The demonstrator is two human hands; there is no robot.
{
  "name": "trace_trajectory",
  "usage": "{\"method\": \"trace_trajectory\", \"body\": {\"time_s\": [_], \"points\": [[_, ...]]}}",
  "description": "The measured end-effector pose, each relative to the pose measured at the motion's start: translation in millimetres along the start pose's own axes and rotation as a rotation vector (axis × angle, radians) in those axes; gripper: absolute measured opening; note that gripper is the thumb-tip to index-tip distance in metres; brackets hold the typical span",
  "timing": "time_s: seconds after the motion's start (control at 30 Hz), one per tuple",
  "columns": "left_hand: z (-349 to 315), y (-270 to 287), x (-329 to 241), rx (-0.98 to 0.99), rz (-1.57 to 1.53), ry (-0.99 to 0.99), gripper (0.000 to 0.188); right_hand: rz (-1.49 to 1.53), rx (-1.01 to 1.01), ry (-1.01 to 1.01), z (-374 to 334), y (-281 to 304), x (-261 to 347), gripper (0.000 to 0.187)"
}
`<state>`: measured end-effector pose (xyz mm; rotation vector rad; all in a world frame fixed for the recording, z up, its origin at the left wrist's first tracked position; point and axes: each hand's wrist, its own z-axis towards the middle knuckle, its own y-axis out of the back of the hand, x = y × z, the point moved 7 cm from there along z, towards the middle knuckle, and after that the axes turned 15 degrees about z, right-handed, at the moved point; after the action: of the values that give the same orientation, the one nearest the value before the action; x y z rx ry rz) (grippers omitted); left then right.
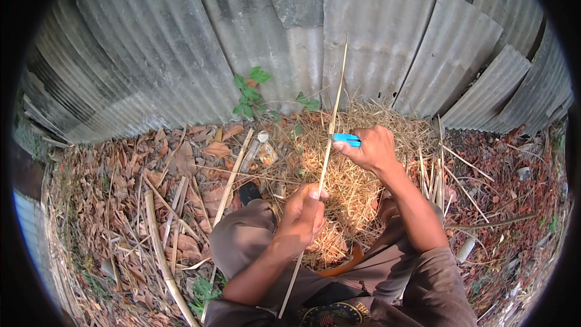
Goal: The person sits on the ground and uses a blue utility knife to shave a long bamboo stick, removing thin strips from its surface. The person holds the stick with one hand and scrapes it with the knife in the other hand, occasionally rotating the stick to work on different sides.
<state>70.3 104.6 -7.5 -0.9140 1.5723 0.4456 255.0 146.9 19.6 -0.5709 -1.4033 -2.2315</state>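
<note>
A long, thin bamboo strip [341, 82] slants up and away from my lap, narrowing to a point in front of the metal fence. My left hand [301, 217] is closed around its lower part, thumb lying along it. Farther up the strip, my right hand [374, 148] grips a blue-handled cutter knife [347, 140]. The knife's front end touches the strip, and its blade is too small to make out. Below my hands, pale shavings [354, 200] are heaped on the ground between my legs.
A grey corrugated metal fence [272, 54] curves across the far side, with a green-leaved plant [247, 94] at its foot. Dry leaves [124, 172] cover the ground. Bamboo poles [158, 248] lie at left, and more strips [431, 178] lie at right. A clear plastic wrapper [266, 154] lies ahead.
</note>
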Motion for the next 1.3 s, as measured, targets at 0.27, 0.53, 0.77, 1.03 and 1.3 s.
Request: {"method": "trace_trajectory", "body": {"time_s": [0.27, 0.53, 0.77, 1.03, 1.3], "points": [[-3, 3, 0, -0.034, 0.159, -0.039, 0.027, -0.025, 0.015, 0.134, -15, -8, 11, 0.074], [-17, -20, 5, 0.147, 0.321, -0.053, 0.023, -0.018, -0.324, -0.604, 17, 95, -158, 0.087], [-5, 11, 1, -0.128, 0.113, 0.008, 0.031, 0.102, 0.164, -0.097, -15, 4, -5, 0.079], [-1, 6, -6, -0.096, 0.125, -0.035, 0.030, 0.147, 0.168, 0.127, -29, -13, 35, 0.073], [-4, 0, -2, -0.061, 0.302, -0.089, 0.024, 0.038, 0.044, 0.032, -8, -3, 1, 0.068]]}}
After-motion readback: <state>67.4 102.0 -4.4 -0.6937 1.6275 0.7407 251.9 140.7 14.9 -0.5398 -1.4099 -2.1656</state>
